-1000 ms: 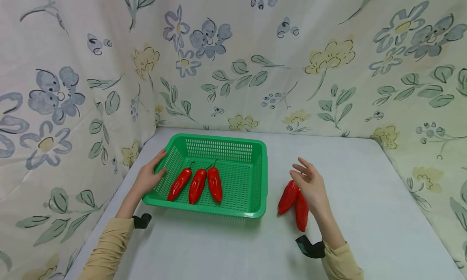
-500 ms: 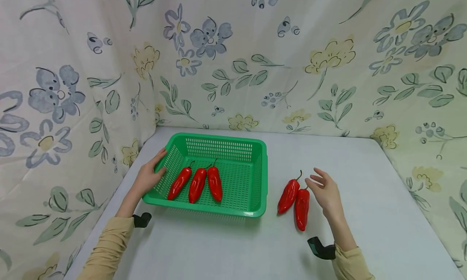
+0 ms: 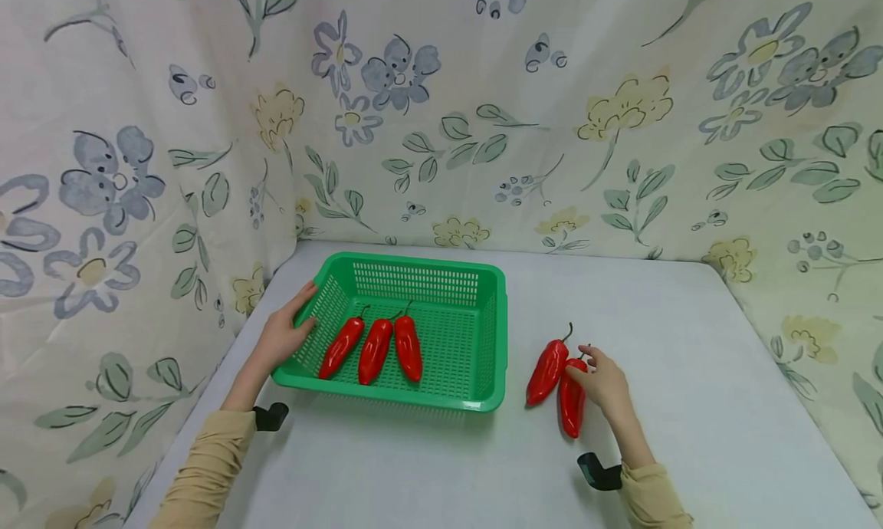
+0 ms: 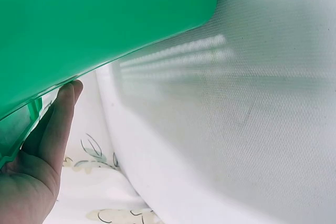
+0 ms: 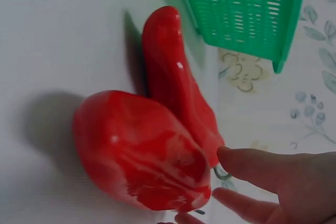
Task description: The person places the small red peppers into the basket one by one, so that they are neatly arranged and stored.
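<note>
My left hand (image 3: 277, 339) holds the left rim of a green plastic basket (image 3: 386, 395), thumb over the rim and fingers along the outside. In the basket lie three red chili peppers (image 3: 375, 351), stems pointing away. Right of it, two more red peppers lie side by side on the table: a left one (image 3: 546, 374) and a right one (image 3: 571, 406). My right hand (image 3: 604, 382) is at the stem end of the right pepper, thumb and fingers spread around it. In the right wrist view the fingers (image 5: 247, 205) look loosely extended near the pepper (image 5: 131, 145); firm contact cannot be made out.
A white table (image 3: 428, 475) carries everything. Floral cloth (image 3: 441, 184) hangs behind it and along the left side. The basket's near side and wall (image 4: 94, 19) cast a shadow on the table in the left wrist view.
My right hand first moved right, away from above the two peppers, then came back left and down onto the stem end of the right one. The left hand and basket stayed put.
</note>
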{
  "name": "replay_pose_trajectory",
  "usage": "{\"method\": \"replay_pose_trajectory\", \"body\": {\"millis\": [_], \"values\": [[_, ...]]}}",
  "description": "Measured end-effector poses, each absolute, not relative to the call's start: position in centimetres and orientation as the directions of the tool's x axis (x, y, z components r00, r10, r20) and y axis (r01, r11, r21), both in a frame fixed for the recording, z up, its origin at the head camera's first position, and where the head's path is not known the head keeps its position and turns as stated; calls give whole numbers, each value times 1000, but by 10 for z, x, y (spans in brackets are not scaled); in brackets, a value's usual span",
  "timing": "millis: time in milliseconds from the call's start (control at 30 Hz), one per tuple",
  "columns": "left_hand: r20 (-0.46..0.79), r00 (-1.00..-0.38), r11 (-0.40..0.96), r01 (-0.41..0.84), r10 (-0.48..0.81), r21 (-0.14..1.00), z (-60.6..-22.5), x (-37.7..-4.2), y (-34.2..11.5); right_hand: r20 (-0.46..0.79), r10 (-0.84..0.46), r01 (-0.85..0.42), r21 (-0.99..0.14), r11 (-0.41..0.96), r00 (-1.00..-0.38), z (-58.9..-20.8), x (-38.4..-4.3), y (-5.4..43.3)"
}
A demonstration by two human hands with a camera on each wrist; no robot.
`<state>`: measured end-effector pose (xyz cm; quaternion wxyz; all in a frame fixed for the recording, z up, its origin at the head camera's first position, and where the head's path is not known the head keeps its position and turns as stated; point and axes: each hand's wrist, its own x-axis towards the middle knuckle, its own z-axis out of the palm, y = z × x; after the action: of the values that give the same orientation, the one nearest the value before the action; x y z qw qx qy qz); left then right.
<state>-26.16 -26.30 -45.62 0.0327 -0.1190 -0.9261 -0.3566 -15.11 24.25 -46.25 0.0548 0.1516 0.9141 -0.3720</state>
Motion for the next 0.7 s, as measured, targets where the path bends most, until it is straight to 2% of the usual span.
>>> {"method": "replay_pose_trajectory", "body": {"millis": [267,700], "values": [[144,-970,712,241,195,660,-454,-260,-261,-199,231,305,-587,750,-952,-471,-153,239],[138,-972,712,233,190,663,-455,-261,-262,-205,266,335,-609,719,-942,-470,-151,238]]}}
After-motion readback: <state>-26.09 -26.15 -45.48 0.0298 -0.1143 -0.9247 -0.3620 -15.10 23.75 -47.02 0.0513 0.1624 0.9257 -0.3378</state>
